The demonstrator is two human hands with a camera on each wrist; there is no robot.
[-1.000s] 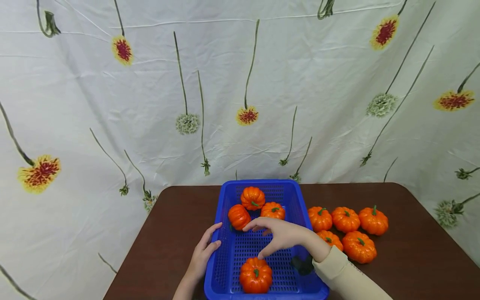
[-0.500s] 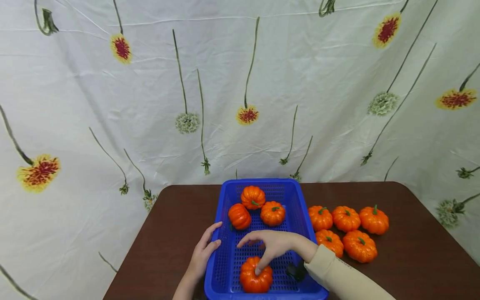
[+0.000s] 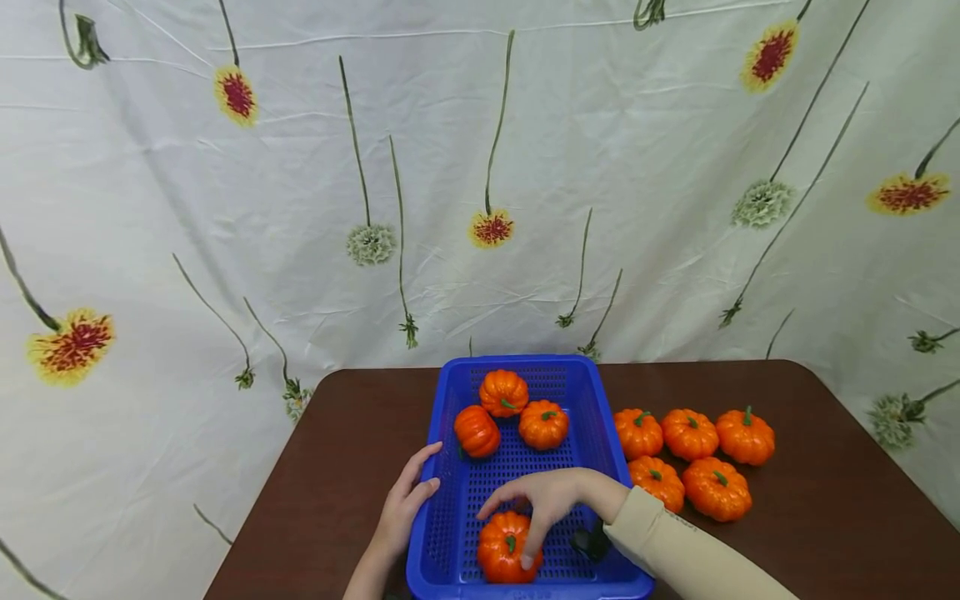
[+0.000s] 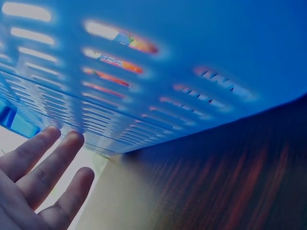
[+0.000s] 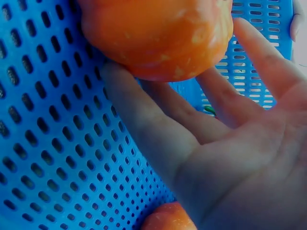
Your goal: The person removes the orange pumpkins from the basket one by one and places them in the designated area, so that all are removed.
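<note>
A blue perforated basket (image 3: 417,546) stands on the dark table, with several small orange pumpkins in it. My right hand (image 3: 551,498) reaches into its near end and grips a pumpkin (image 3: 497,546), thumb on the near right side and fingers around the far side. The right wrist view has this pumpkin (image 5: 158,36) close up, with fingertips against its skin. My left hand (image 3: 399,510) rests at the basket's left rim. Its fingers (image 4: 45,167) look nearly straight beside the slotted outer wall in the left wrist view.
A pumpkin lying on its side (image 3: 477,432) and two others sit at the basket's far end. Several more pumpkins (image 3: 717,489) are grouped on the table (image 3: 780,533) right of the basket. A white flower-printed cloth (image 3: 660,192) hangs behind.
My right hand has come down and toward the near end of the basket, and its thumb and fingers now surround the near pumpkin. The left hand stays at the rim.
</note>
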